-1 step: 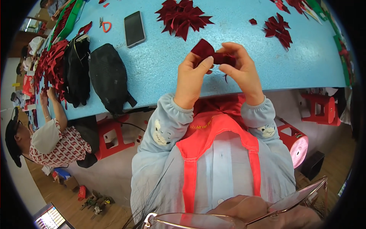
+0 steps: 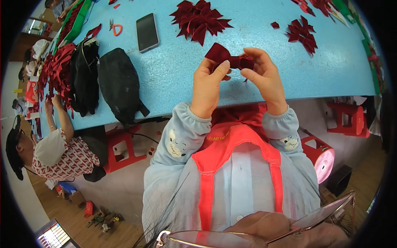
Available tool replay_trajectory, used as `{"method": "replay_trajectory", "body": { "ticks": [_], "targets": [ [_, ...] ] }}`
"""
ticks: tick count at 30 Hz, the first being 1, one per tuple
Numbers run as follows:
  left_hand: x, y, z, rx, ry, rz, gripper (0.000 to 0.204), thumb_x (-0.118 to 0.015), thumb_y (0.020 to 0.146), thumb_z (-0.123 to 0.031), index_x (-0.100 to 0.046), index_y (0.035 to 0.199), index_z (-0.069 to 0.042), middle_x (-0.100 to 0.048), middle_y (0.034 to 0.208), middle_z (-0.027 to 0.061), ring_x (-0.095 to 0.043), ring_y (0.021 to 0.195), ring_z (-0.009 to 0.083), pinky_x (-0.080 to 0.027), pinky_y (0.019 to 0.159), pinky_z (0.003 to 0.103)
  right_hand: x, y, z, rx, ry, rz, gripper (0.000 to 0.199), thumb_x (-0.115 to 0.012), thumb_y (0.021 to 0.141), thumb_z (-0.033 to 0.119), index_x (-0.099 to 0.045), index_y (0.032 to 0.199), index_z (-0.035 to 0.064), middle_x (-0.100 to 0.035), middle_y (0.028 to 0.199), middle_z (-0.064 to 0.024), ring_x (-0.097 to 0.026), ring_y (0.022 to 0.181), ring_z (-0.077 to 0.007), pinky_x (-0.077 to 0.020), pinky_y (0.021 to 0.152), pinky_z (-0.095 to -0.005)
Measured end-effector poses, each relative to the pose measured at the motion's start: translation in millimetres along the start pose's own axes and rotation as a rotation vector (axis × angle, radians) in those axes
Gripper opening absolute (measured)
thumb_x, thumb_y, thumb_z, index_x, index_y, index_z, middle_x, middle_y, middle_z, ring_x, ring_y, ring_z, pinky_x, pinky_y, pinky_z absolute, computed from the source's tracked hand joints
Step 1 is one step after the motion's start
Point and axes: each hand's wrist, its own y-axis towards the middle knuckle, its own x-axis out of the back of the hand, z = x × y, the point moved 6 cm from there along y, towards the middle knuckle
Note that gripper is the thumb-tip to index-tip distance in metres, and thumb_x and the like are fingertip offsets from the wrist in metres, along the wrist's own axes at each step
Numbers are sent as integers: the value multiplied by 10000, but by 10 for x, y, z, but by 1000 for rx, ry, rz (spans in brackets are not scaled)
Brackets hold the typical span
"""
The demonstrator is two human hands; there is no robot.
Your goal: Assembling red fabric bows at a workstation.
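Note:
A dark red velvet bow (image 2: 218,53) is held above the near edge of the blue table. My left hand (image 2: 206,89) pinches it near the middle, the thumb lying on the front and the fingers behind. Around the bow's right loop curl the thumb and fingers of my right hand (image 2: 268,78); exactly where they press is partly hidden. Just beyond my hands lies a pile of dark red bows or ribbon pieces (image 2: 200,21). A smaller cluster of red ribbon pieces (image 2: 302,35) rests to the right.
On the blue table (image 2: 173,78) lie a phone (image 2: 147,33), red-handled snips (image 2: 117,29), a black mesh pouch (image 2: 120,84) and a black bag (image 2: 84,78). A co-worker (image 2: 62,153) sits at the left beside a red ribbon heap (image 2: 58,70). Red stools (image 2: 318,155) stand below.
The bow's right loop now shows more fully, turned toward me. My right thumb and fingers have shifted slightly outward to the right. My left hand keeps its pinch.

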Motion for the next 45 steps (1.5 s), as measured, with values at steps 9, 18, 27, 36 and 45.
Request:
{"method": "replay_trajectory", "body": {
  "ticks": [9, 18, 27, 36, 45],
  "targets": [
    [-78, 62, 106, -44, -226, -25, 301, -601, 841, -118, -486, 1103, -25, -572, 982, 33, -541, 848, 103, -452, 657, 243, 241, 42, -438, -299, 208, 37, 119, -553, 870, 104, -602, 953, 33, -619, 846, -1, -555, 738, -56, -436, 631, -203],
    [-192, 121, 110, -7, -149, 38, 423, -654, 766, -7, -457, 1140, -2, -579, 1003, 70, -560, 915, 127, -457, 784, 249, 225, 104, -436, -205, -45, 62, 101, -551, 879, 117, -598, 908, 32, -602, 819, 8, -535, 726, -49, -440, 646, -201],
    [-212, 150, 255, 98, -200, 80, 423, -655, 756, 10, -462, 1131, -1, -576, 991, 54, -568, 873, 123, -467, 747, 246, 196, 112, -365, -120, 81, -98, 100, -529, 896, 121, -573, 926, 36, -578, 804, 22, -523, 717, -59, -436, 667, -193],
    [-91, 80, 259, 297, -264, 167, 185, -620, 819, -61, -549, 984, -16, -589, 826, 55, -562, 695, 133, -473, 634, 254, 336, 174, -209, -19, -367, 1, 141, -505, 906, 106, -561, 1005, 23, -589, 844, 13, -525, 735, -52, -438, 685, -197],
    [-63, 111, 127, 77, -87, -59, 167, -605, 836, -87, -563, 975, -5, -581, 769, 44, -541, 648, 125, -468, 626, 257, 448, 186, -307, -255, 6, 96, 181, -530, 884, 116, -590, 1025, 19, -603, 819, 23, -523, 711, -38, -430, 638, -192]
  ]
}}
